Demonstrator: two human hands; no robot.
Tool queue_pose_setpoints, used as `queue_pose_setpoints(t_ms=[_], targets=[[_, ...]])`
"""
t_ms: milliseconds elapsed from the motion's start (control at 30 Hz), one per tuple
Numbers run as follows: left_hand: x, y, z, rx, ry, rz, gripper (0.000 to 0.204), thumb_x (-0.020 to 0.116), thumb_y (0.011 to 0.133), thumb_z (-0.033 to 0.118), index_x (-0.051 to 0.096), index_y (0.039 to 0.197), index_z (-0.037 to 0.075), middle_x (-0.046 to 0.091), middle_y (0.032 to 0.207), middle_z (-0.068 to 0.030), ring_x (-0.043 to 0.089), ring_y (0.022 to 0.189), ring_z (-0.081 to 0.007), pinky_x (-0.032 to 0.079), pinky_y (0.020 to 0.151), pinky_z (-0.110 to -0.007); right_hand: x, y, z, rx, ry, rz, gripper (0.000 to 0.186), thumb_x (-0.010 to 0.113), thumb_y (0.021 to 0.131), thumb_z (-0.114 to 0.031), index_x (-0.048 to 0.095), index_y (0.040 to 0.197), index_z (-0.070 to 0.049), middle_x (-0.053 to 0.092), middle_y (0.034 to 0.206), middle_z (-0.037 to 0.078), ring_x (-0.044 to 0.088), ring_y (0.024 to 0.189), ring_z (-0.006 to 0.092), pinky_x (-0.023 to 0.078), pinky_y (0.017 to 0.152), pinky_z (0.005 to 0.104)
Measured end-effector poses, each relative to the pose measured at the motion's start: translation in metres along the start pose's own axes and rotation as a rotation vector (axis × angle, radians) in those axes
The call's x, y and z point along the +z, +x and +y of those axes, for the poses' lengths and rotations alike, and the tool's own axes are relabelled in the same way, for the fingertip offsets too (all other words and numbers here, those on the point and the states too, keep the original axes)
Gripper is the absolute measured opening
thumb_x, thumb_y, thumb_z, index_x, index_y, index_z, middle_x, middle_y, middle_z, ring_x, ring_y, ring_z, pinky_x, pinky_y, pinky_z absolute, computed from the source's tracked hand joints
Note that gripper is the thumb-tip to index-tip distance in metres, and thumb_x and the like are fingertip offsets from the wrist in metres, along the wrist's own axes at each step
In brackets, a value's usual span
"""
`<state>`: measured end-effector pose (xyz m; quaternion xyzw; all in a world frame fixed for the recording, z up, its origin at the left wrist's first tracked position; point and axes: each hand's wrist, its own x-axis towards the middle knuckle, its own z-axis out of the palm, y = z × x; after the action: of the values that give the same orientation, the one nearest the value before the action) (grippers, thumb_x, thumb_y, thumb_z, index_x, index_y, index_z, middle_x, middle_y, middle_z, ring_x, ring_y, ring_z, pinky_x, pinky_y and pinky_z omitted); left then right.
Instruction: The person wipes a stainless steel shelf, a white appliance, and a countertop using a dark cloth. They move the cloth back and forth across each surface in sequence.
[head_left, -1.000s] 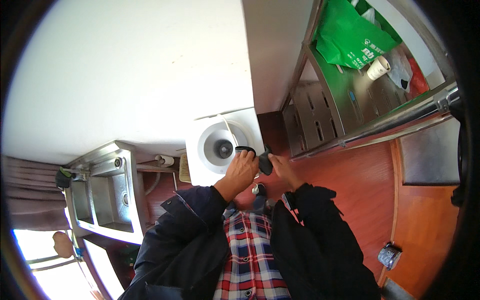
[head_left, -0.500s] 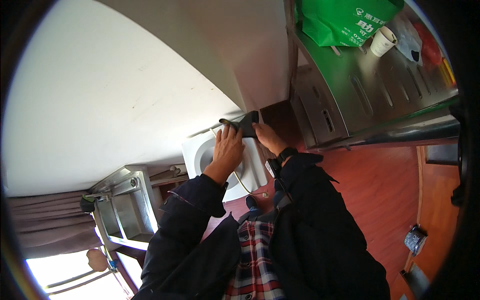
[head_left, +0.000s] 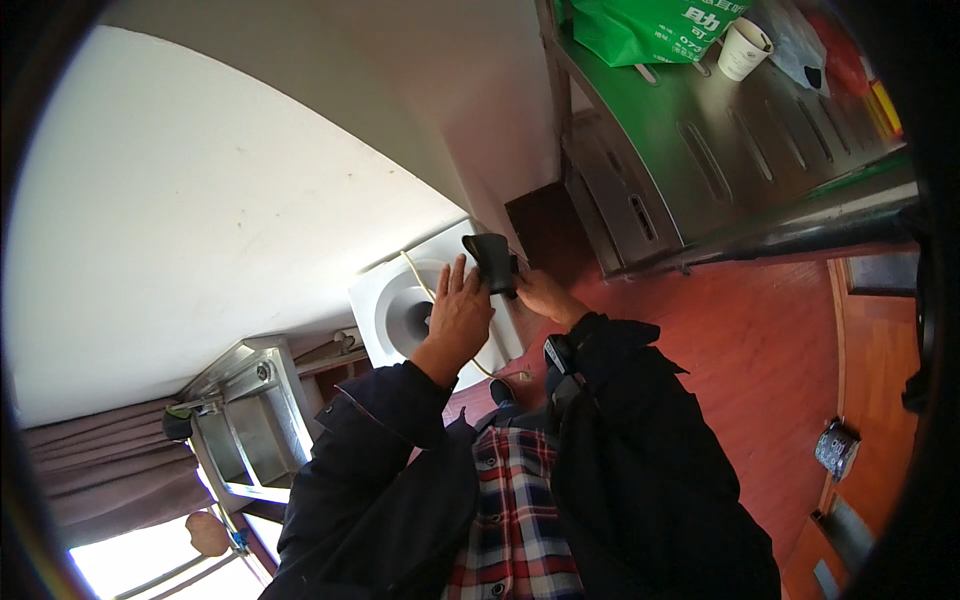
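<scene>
A black cup-shaped piece [head_left: 492, 262] with a flared, lip-like upper edge is held up in front of me. My right hand [head_left: 545, 298] grips it from the right, fingers closed at its lower side. From the left, my left hand [head_left: 460, 317] reaches up beside it with fingers stretched out and apart; whether they touch it I cannot tell. Behind and below the hands stands a white square-topped appliance [head_left: 374, 290] with a round recess. A pale cord [head_left: 417, 275] runs across its top, partly hidden by my left hand.
At the upper right, a metal counter [head_left: 660, 130] bears a green bag [head_left: 640, 30], a paper cup [head_left: 745, 50] and plastic bags. A metal sink [head_left: 270, 425] stands at the left near a curtain [head_left: 100, 460]. Reddish flooring [head_left: 740, 370] lies right of me; a white wall [head_left: 230, 220] is left.
The black piece has turned more upright, its flared edge now at the top. My left fingers have come off its upper part and lie beside it. The view has shifted slightly.
</scene>
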<state>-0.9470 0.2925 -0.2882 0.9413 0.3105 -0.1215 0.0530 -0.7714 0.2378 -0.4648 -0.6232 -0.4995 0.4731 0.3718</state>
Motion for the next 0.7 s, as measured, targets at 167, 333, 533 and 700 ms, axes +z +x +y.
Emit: queue_pose_setpoints(t_ms=[167, 333, 533, 700], targets=[[0.008, -0.045, 0.028, 0.091, 0.000, -0.047, 0.060, 0.072, 0.095, 0.028, 0.059, 0.145, -0.002, 0.046, 0.160, -0.0197, 0.024, 0.159, -0.0431, 0.018, 0.130, -0.057, -0.011, -0.073, -0.002, -0.020, -0.069, -0.183, 0.041, 0.058, 0.106, -0.035, 0.073, 0.105, 0.003, 0.072, 0.094, 0.030, 0.072, 0.086, 0.0438, 0.053, 0.074, 0.0486], [0.003, -0.076, 0.036, 0.177, -0.006, -0.043, 0.056, 0.070, 0.096, 0.029, 0.062, 0.142, -0.002, 0.049, 0.158, -0.0214, 0.027, 0.158, -0.0435, 0.020, 0.130, -0.057, -0.010, -0.129, -0.016, 0.276, 0.145, -0.300, 0.040, 0.061, 0.107, -0.034, 0.073, 0.116, 0.004, 0.076, 0.099, 0.014, 0.070, 0.091, 0.0260, 0.053, 0.083, 0.0400], [-0.010, -0.112, -0.017, 0.028, -0.268, 0.244, 0.052, 0.073, 0.095, 0.026, 0.064, 0.138, -0.001, 0.054, 0.151, -0.0242, 0.037, 0.152, -0.0449, 0.027, 0.126, -0.057, 0.003, -0.131, -0.084, 0.119, 0.148, 0.123, 0.038, 0.062, 0.107, -0.028, 0.071, 0.122, 0.005, 0.074, 0.105, 0.012, 0.069, 0.097, 0.0227, 0.054, 0.085, 0.0373], [0.013, -0.173, -0.093, -0.188, -0.460, 0.480, 0.047, 0.073, 0.098, 0.023, 0.065, 0.135, -0.005, 0.061, 0.138, -0.0296, 0.049, 0.141, -0.0480, 0.038, 0.118, -0.055, 0.045, -0.129, -0.178, -0.275, -0.195, 0.349, 0.032, 0.064, 0.105, -0.021, 0.071, 0.124, 0.004, 0.072, 0.107, 0.016, 0.070, 0.092, 0.0284, 0.054, 0.081, 0.0385]])
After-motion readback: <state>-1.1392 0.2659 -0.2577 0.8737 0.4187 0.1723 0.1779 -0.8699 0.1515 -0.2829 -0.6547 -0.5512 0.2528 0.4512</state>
